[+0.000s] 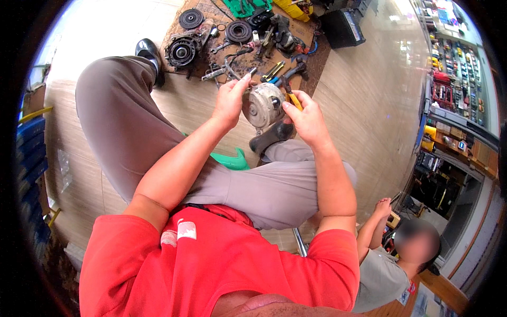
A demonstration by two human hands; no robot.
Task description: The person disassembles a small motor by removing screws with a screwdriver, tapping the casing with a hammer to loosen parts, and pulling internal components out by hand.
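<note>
Housing, round, dirty grey metal, is up between both hands, above the floor, just short of the cardboard; left hand narrow, fingers on its left edge; right hand narrow, thumb at its right edge; flat round face toward the person, dark opening on the right side.

Yellow-orange handle sits right by the right fingers; cannot tell whether it is in the grip or behind; same for the thin silver rod at the left fingertips.

Cardboard carries two dark grooved discs, one upper left, one nearer the middle; round unit with a dark ring face just below the first; yellow-and-black tool near the housing, dark-handled tool beside it; green case at the top edge, yellow object next to it; black box at the right edge.

Person sits, grey trousers, black shoes; green plastic piece partly behind the leg; co-worker lower right, hands well apart from the housing; stocked shelves along the right.
</note>
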